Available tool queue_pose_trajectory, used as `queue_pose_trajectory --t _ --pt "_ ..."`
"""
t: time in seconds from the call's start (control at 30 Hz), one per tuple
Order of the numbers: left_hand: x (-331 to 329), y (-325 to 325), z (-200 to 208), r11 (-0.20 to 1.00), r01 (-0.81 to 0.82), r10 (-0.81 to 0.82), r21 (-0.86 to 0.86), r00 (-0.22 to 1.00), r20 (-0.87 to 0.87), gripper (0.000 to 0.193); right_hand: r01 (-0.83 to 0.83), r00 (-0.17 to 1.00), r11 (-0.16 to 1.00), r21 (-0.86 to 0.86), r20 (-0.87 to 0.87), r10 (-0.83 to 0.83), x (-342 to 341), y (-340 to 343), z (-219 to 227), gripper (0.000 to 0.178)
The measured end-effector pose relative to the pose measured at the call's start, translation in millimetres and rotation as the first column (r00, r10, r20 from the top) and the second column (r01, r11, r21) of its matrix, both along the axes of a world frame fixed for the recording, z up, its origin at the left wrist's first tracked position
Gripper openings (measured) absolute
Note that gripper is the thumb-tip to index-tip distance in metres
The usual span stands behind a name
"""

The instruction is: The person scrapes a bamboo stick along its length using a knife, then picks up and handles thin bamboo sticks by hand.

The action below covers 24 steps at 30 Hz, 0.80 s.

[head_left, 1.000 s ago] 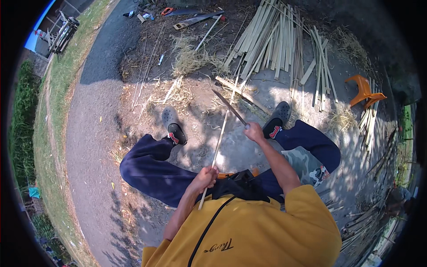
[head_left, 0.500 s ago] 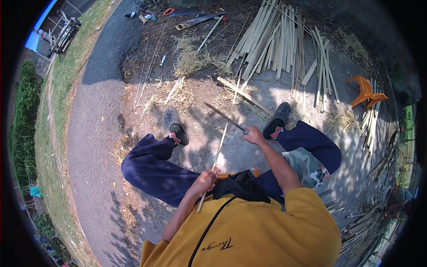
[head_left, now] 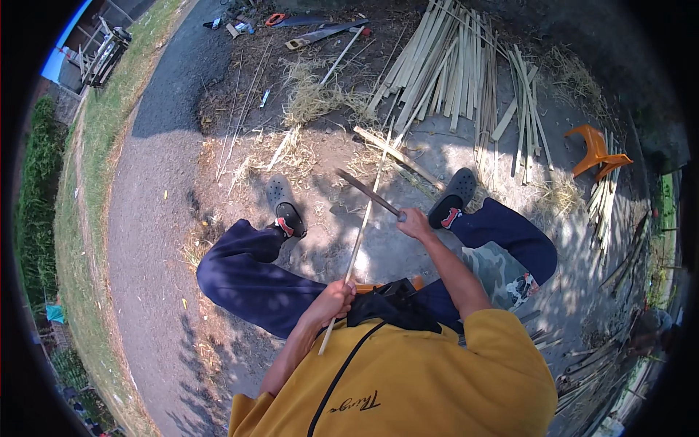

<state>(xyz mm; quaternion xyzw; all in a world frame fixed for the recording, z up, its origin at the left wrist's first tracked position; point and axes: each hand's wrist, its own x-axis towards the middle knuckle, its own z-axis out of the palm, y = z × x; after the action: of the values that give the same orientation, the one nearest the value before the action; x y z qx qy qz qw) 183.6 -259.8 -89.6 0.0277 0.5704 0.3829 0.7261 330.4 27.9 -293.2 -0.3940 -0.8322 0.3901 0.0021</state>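
My left hand (head_left: 335, 301) is closed around a long, thin pale bamboo strip (head_left: 357, 253), close to its near end, which sticks out over my yellow shirt. From there the strip slants up and away between my feet. In my right hand (head_left: 415, 223) is a long-bladed knife (head_left: 364, 189), gripped by its handle. Its dark blade points to the far left and crosses the strip about midway; the blade appears to lie against it. Beyond the knife, a wider split piece (head_left: 399, 155) rests on the ground, and the strip's far end passes over it.
Many pale strips (head_left: 444, 73) lie piled at the far right. Curly shavings (head_left: 313, 105) cover the ground ahead. Farther off are a saw with an orange handle (head_left: 275, 20) and a second saw (head_left: 320, 36). An orange plastic stool (head_left: 597, 151) lies tipped at the right.
The bamboo strip has slid slightly toward me, its near end reaching farther over my shirt. The knife blade has turned a little and shows more of its flat side.
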Motion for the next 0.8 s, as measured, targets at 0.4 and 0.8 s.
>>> queue_pose_trajectory --t 0.4,0.8 --pt "-13 39 -34 0.999 0.0 0.002 0.037 0.998 -0.063 0.025 -0.196 0.94 0.98 -0.038 -0.291 0.177 -14 -18 39 0.028" --pt "5 7 -32 1.0 -0.008 0.007 -0.013 0.999 -0.041 0.022 -0.033 0.985 0.999 -0.043 -0.169 0.026 -8 -8 7 0.027"
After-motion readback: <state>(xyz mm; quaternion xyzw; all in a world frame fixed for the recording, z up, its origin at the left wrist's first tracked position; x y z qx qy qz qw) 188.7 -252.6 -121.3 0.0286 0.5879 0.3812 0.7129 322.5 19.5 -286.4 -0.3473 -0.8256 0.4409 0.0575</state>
